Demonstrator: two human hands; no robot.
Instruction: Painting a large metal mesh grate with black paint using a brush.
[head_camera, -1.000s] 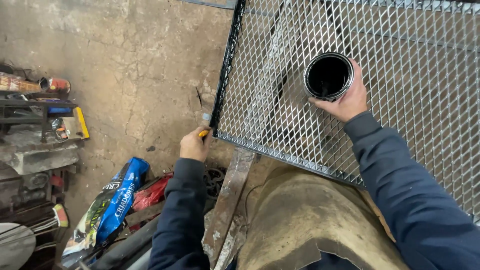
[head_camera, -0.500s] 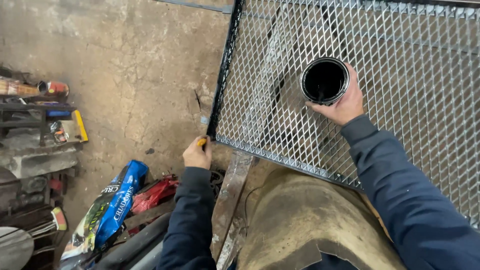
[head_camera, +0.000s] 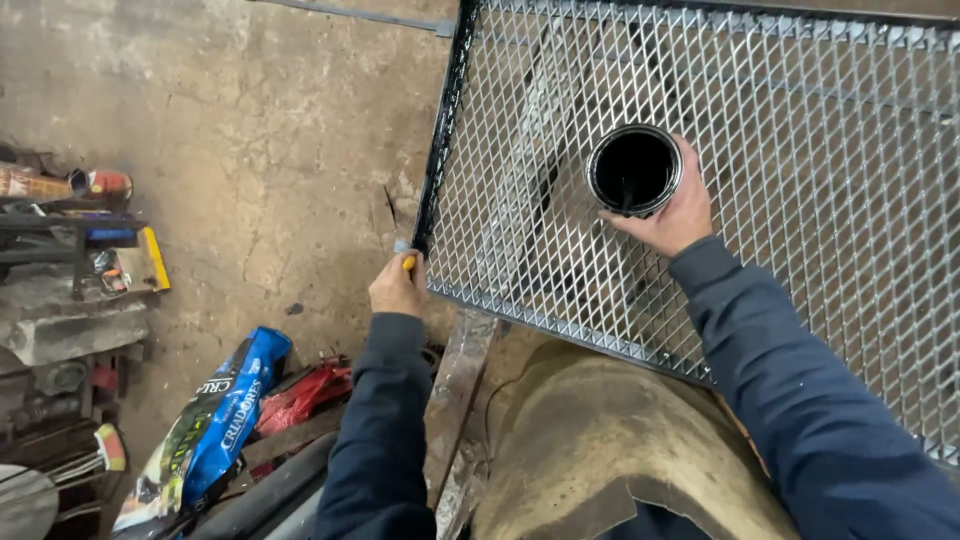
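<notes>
Two hands noted. I see the right hand (head_camera: 672, 212) curled around a black paint can (head_camera: 634, 169) resting on the mesh panel (head_camera: 800, 150); left hand (head_camera: 397, 288) clenched on a yellow-handled brush (head_camera: 407, 259) at the panel's corner.

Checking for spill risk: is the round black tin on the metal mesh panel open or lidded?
Open: the round black tin shows no lid, black liquid visible inside, right hand gripping its side.

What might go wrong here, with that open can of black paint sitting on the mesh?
The open can of black liquid stands on the uneven metal mesh panel, steadied only by the right hand; a nudge might tip it through onto the floor. The left hand works a yellow-handled tool at the panel's black frame, where wet paint could smear the sleeve.
</notes>
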